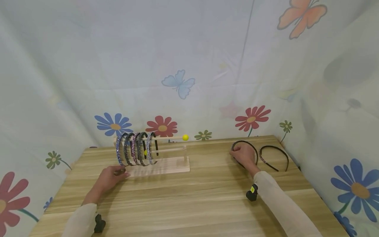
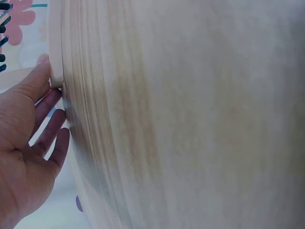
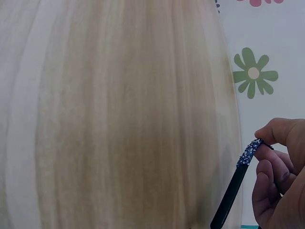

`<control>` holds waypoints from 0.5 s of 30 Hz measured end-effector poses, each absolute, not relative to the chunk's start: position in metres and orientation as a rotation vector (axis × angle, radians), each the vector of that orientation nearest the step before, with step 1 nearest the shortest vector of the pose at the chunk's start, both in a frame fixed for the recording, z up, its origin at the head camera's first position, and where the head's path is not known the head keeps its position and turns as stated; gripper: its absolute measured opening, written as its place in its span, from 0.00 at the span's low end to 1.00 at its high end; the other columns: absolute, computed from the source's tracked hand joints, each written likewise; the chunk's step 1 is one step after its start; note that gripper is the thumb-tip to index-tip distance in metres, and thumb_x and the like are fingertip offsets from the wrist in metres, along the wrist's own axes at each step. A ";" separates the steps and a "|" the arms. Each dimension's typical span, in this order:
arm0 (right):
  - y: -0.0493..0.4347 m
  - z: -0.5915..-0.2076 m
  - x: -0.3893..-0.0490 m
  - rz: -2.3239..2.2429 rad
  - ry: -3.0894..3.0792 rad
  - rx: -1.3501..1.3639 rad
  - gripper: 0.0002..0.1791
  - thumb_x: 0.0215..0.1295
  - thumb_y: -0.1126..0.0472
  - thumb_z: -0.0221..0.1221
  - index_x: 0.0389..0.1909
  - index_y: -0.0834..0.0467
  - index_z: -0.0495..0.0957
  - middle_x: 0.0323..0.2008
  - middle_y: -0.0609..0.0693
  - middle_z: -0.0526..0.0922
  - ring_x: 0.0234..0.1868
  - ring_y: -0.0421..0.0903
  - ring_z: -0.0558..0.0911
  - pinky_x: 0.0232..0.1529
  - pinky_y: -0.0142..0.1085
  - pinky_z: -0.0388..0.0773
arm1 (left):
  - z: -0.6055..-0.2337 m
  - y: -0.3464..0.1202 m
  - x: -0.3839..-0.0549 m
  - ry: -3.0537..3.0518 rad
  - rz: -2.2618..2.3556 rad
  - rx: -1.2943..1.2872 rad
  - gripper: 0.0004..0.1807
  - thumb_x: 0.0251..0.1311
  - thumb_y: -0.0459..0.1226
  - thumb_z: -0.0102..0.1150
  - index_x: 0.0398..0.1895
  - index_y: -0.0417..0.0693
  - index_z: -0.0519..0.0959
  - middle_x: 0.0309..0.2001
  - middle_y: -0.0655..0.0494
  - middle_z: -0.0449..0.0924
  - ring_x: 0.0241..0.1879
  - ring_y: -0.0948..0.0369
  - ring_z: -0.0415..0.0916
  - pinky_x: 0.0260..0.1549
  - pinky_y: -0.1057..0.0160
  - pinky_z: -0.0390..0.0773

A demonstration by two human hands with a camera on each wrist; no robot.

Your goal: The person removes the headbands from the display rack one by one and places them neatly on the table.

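Note:
My right hand (image 1: 245,154) pinches a black headband (image 1: 255,148) between thumb and fingertips, over the table's right side. In the right wrist view, blue-silver glitter (image 3: 249,153) covers the headband's curve, above a smooth black end. At left stands a wooden headband stand (image 1: 174,165) with two rods, which carry several toothed glitter headbands (image 1: 134,148) in blue, pink, black and silver. My left hand (image 1: 109,179) grips the left end of the stand's base, thumb along its near edge. The left wrist view shows this thumb on the base and the other fingertips down at the tabletop.
Another dark headband (image 1: 273,158) lies on the table right of my right hand. Yellow balls (image 1: 185,137) cap the rods, which point right. The wood-grain table (image 1: 189,204) backs onto a white curtain (image 1: 207,108) printed with flowers and butterflies.

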State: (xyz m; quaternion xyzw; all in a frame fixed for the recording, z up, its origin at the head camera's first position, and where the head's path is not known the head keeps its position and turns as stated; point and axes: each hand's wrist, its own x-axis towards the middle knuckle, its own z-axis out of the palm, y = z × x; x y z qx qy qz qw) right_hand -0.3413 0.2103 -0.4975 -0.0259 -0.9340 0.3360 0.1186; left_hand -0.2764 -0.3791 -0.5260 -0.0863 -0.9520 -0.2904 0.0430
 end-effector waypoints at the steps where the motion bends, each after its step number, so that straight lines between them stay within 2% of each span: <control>1: 0.210 -0.498 -0.341 0.992 -2.740 -0.082 0.11 0.60 0.56 0.71 0.21 0.55 0.87 0.15 0.44 0.82 0.21 0.42 0.79 0.31 0.38 0.76 | -0.526 -0.379 -0.276 -2.913 -0.887 -0.267 0.22 0.65 0.45 0.70 0.51 0.36 0.85 0.47 0.39 0.87 0.47 0.42 0.85 0.46 0.41 0.83; 8: 0.211 -0.501 -0.341 1.032 -2.770 -0.127 0.08 0.62 0.56 0.70 0.31 0.57 0.90 0.25 0.50 0.89 0.28 0.47 0.85 0.41 0.51 0.83 | -0.526 -0.378 -0.275 -2.921 -0.887 -0.265 0.22 0.65 0.45 0.69 0.51 0.35 0.84 0.47 0.37 0.87 0.48 0.41 0.85 0.47 0.41 0.83; 15: 0.211 -0.504 -0.342 1.035 -2.779 -0.136 0.11 0.63 0.55 0.70 0.36 0.60 0.90 0.30 0.53 0.90 0.32 0.50 0.87 0.44 0.52 0.84 | -0.527 -0.378 -0.276 -2.918 -0.892 -0.267 0.22 0.65 0.46 0.69 0.51 0.35 0.84 0.47 0.38 0.87 0.48 0.42 0.85 0.47 0.42 0.83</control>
